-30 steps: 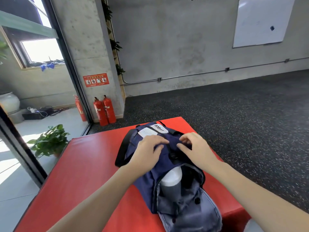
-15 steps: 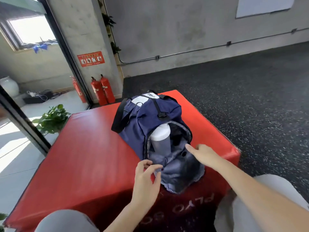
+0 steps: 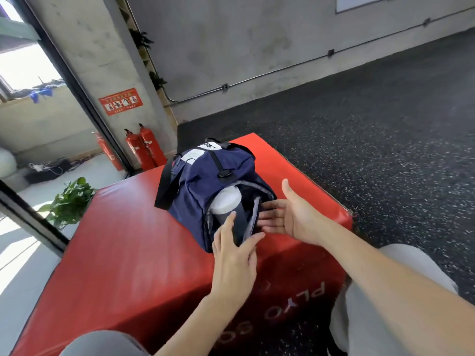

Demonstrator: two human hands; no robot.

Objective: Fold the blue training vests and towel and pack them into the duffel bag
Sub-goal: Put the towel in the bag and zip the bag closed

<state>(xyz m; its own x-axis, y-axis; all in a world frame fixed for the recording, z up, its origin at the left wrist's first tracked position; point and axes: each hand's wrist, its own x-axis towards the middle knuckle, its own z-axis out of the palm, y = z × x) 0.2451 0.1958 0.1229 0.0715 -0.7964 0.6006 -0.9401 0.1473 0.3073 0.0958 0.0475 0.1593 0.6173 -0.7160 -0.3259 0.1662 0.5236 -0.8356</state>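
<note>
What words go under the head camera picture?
Both hands, left and right, reach the open end of a blue duffel bag on a red box.

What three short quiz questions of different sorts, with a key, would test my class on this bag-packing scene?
1. True or false: the duffel bag sits on the red plyo box.
2. Multiple choice: the white roll in the bag's open end is nearest to A) the left hand B) the fire extinguishers C) the potted plant.
3. Fill in: the right hand is held ____, palm facing the bag.

Key: 1 true; 2 A; 3 open.
</note>
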